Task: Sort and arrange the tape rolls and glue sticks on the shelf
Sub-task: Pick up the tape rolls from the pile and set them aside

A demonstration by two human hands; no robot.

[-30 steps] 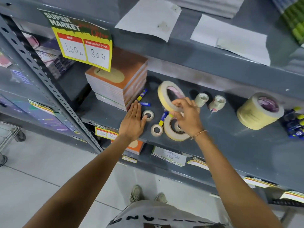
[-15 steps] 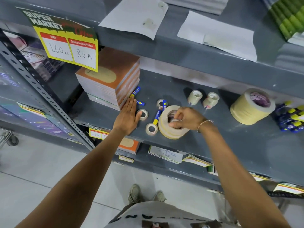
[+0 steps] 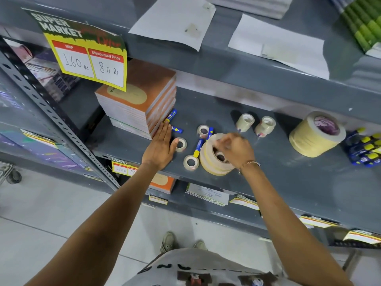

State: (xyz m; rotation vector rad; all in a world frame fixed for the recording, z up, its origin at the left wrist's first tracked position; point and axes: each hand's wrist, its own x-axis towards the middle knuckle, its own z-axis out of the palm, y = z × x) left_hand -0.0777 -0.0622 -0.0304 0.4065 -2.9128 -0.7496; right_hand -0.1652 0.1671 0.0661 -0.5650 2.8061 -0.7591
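A stack of flat beige masking tape rolls (image 3: 212,165) lies near the front edge of the grey shelf (image 3: 288,182). My right hand (image 3: 237,150) is over it, fingers curled on the top roll's rim, blurred. My left hand (image 3: 159,146) lies flat on the shelf, thumb touching a small clear tape roll (image 3: 181,144). Two more small rolls (image 3: 191,162) (image 3: 203,130) and blue glue sticks (image 3: 199,145) (image 3: 177,129) lie between my hands. Two small rolls (image 3: 245,121) (image 3: 266,124) sit further back.
A stack of orange notebooks (image 3: 140,104) borders my left hand. A tall stack of wide masking tape (image 3: 315,135) and a heap of blue glue sticks (image 3: 366,150) sit at the right. A yellow price sign (image 3: 86,52) hangs from the upper shelf.
My right hand brought a masking tape roll down flat onto the stack and has since shifted slightly right on top of it. My left hand stayed flat on the shelf.
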